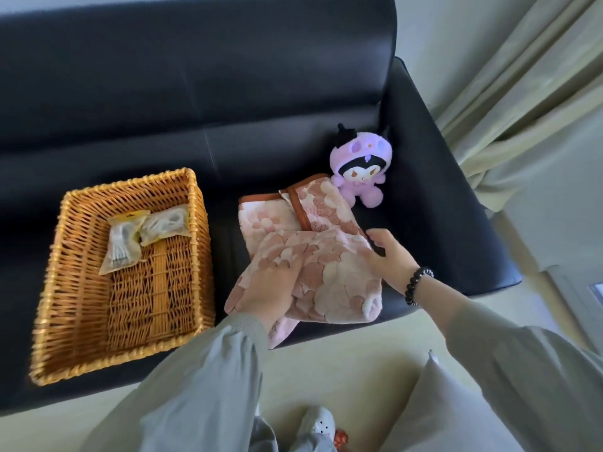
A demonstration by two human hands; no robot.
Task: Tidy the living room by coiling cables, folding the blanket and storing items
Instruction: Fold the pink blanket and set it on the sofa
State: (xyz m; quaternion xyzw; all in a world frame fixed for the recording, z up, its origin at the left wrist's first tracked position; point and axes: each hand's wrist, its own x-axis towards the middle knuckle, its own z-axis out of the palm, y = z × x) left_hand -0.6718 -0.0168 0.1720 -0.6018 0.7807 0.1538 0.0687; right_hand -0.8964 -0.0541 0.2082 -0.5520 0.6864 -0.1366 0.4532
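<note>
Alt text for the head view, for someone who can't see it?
A person's left hand presses a partly folded pink blanket on a black sofa; right hand grips its right edge. A wicker basket holding two bagged cables sits left of it, a purple plush toy behind.

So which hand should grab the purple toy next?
The right hand, probably. It holds the right edge of the blanket, the side where the toy sits. The left hand rests on the blanket nearer the basket, so it would have to cross over.
</note>
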